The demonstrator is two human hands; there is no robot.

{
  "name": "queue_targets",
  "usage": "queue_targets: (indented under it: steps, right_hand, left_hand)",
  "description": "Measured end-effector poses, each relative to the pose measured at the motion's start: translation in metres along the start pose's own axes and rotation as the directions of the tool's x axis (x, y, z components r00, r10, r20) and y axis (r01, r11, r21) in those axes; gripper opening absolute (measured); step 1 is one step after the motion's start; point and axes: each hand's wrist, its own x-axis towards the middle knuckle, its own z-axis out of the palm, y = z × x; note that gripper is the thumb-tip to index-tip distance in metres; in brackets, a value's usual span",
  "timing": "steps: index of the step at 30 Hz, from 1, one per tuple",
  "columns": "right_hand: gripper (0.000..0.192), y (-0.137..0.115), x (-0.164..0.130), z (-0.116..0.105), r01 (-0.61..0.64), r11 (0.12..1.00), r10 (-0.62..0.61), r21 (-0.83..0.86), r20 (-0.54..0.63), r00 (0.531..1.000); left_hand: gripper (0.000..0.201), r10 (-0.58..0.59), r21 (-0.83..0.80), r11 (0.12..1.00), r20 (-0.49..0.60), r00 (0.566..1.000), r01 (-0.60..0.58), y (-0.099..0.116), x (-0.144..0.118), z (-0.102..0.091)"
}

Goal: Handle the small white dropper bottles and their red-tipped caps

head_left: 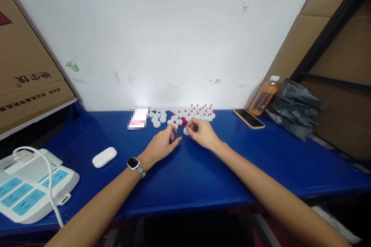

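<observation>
My left hand (162,143), with a watch on its wrist, rests on the blue table (185,173) and pinches a small white cap (174,126) at its fingertips. Just to the right, my right hand (202,132) holds another white cap (186,131) between thumb and fingers. Both hands sit at the near edge of a cluster of several white caps (160,119). Small red pieces (183,121) lie loose between the hands. Caps fitted with red tips (203,112) stand in rows at the back against the wall.
A white earbud case (104,157) and a white power strip (29,189) with a cable lie at the left. A phone (248,118), an orange drink bottle (264,95) and a grey bag (295,108) sit at the right. Cardboard boxes (26,65) flank both sides.
</observation>
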Motion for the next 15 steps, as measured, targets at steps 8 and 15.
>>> queue_targets:
  steps: [8,15]
  right_hand:
    - [0.007,0.032,0.013,-0.016,-0.071,0.952,0.068,-0.298,-0.019,0.997]
    - [0.014,0.041,0.023,-0.021,-0.125,0.902,0.097,-0.413,-0.087,0.991]
  left_hand:
    - [0.025,-0.072,0.028,0.997,0.028,0.997,0.071,-0.008,0.003,-0.009]
    - [0.027,-0.063,0.020,0.998,0.024,0.998,0.062,-0.008,0.005,-0.009]
